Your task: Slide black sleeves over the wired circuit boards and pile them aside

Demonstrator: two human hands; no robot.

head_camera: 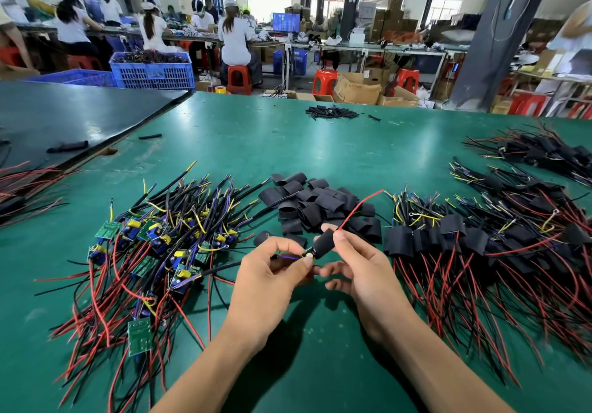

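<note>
Bare boards (153,252) are heaped at the left of the frame, their wires tangled. A trailing lead could be snagged there and the heap dragged along. At centre, one board (308,255) is pinched at its exposed end by the curled thumb and forefinger of the left hand (272,281). Its other end is already inside a black sleeve (324,244), gripped between thumb and fingers of the right hand (362,271). If the sleeve is pushed askew, a component may be caught — or the red wire (362,202) kinked. Finished pieces (464,239) lie at right.
</note>
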